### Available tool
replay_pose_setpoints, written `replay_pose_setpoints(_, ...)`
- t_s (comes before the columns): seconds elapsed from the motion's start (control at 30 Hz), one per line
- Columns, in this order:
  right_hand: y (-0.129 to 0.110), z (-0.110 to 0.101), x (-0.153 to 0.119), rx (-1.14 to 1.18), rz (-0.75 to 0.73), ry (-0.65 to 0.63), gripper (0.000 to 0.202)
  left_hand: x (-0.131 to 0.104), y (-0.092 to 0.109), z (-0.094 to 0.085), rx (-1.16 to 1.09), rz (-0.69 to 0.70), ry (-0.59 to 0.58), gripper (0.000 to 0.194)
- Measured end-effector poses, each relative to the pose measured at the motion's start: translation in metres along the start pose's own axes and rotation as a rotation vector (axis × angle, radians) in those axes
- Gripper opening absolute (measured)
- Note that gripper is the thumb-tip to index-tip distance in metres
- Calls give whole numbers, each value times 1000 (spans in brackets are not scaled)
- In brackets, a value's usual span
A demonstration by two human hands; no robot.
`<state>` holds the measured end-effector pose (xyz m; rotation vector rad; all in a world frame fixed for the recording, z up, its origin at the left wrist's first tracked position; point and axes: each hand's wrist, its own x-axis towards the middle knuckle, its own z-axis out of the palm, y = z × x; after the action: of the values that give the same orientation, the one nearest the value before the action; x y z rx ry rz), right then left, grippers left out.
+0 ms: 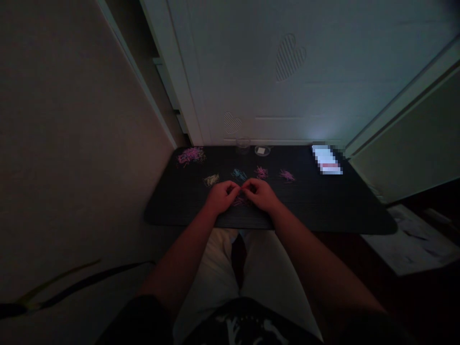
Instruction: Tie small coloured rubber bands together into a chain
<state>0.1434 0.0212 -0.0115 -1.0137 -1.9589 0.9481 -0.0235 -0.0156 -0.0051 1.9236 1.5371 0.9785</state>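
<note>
My left hand [222,195] and my right hand [261,194] meet at the fingertips above the near middle of a dark table [316,206]. Both are closed in a pinch; whatever lies between the fingertips is too small and dim to make out. Under and between them is a loose pile of pink-purple thin strips [240,201], partly hidden by the hands. Just beyond lie small separate piles: pale yellow strips [212,179], blue strips [239,174], pink strips [261,172] and purple strips [287,176].
A larger mixed pile of strips [191,156] sits at the table's far left corner. Along the back edge stand a clear round container [243,145] and a clear lid [262,151] with a white label. A lit phone [327,159] is at the back right, before a white panel [251,96].
</note>
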Motion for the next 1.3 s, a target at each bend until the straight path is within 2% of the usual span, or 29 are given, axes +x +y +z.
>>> replay_pose_setpoints(0.47, 2, 0, 0, -35, -12, 15, 10, -1, 2, 0, -40, 18, 8, 16)
replay_pose_setpoints(0.97, 2, -1, -1, -24, 4, 5, 7, -2, 5, -1, -40, 0, 37, 14)
replay_pose_setpoints(1.2, 4, -1, 0, 29, 8, 11, 4, -2, 4, -2, -65, -2, 71, 14)
replay_pose_setpoints(1.3, 2, -1, 0, 79, 9, 1, 9, -2, 3, -1, -71, 5, 61, 15)
